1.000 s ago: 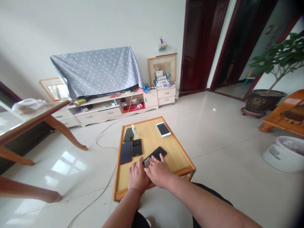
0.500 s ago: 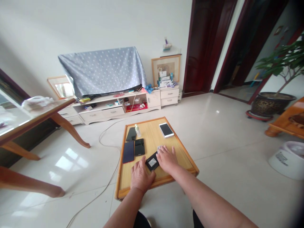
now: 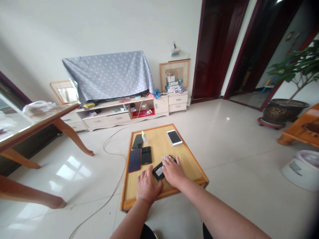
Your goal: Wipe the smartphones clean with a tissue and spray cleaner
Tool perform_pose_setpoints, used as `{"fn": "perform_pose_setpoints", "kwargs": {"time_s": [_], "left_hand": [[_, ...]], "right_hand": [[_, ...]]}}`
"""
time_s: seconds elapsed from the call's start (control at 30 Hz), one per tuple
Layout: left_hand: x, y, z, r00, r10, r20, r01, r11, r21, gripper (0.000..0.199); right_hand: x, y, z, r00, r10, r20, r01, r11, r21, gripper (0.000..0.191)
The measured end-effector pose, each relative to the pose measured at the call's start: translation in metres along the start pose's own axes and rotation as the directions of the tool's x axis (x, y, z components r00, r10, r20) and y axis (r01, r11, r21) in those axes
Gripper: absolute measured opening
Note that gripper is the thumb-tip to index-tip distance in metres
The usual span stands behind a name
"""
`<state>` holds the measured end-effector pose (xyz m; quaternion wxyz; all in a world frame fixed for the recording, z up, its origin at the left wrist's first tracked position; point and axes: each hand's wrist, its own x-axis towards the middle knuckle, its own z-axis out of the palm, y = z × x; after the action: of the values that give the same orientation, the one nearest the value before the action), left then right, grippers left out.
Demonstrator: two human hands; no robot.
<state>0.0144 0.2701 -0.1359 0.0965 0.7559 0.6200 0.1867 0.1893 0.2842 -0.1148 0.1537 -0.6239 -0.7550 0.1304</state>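
A black phone [image 3: 158,172] with a pale label showing lies slanted near the front of a small wooden table [image 3: 159,132]. My left hand [image 3: 147,186] grips its near-left end between thumb and fingers. Over the far part of the phone, my right hand [image 3: 173,172] presses a whitish cloth [image 3: 163,160] flat under its fingers, hiding part of the phone. To the left lie a black phone [image 3: 146,155], a dark blue phone [image 3: 134,160] and another dark phone [image 3: 137,141]. A small clear bottle [image 3: 144,138] stands beside them. A white phone [image 3: 174,137] lies at the back right.
A grey cable [image 3: 116,186] runs along the tiled floor left of the table. Wooden table legs [image 3: 72,136] stand farther left. Behind is a white cabinet [image 3: 119,118] with a cloth-covered shape [image 3: 109,76]. A white bucket [image 3: 301,171] and potted plant [image 3: 285,111] are at right.
My right hand has moved slightly left and nearer to me with the cloth, uncovering the phone's far end. My left hand stays at the near-left end.
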Motion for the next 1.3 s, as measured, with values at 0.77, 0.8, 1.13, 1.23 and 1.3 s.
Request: {"fn": "perform_pose_setpoints", "kwargs": {"time_s": [0.77, 0.8, 1.13, 1.23, 1.3], "left_hand": [[-0.001, 0.006, -0.006, 0.999, -0.021, 0.037, 0.02, 1.0, 0.023, 0.07], [-0.001, 0.006, -0.007, 0.999, -0.021, 0.042, 0.019, 0.999, 0.027, 0.07], [-0.001, 0.003, -0.005, 0.999, -0.023, 0.046, 0.022, 1.0, 0.015, 0.068], [-0.001, 0.003, -0.004, 1.0, -0.014, 0.027, 0.014, 1.0, 0.025, 0.069], [-0.002, 0.003, -0.004, 1.0, -0.008, 0.016, 0.008, 1.0, 0.022, 0.069]], "right_hand": [[-0.018, 0.01, -0.018, 0.998, 0.034, 0.052, -0.035, 0.999, 0.03, 0.061], [-0.016, 0.014, -0.02, 0.997, 0.063, 0.04, -0.064, 0.998, 0.022, 0.063], [-0.037, -0.007, -0.013, 0.996, -0.052, 0.07, 0.049, 0.998, 0.049, 0.057], [-0.025, 0.01, -0.019, 0.997, 0.075, 0.031, -0.076, 0.997, 0.019, 0.062], [-0.024, 0.008, -0.018, 0.996, 0.077, 0.033, -0.078, 0.997, 0.015, 0.063]]}}
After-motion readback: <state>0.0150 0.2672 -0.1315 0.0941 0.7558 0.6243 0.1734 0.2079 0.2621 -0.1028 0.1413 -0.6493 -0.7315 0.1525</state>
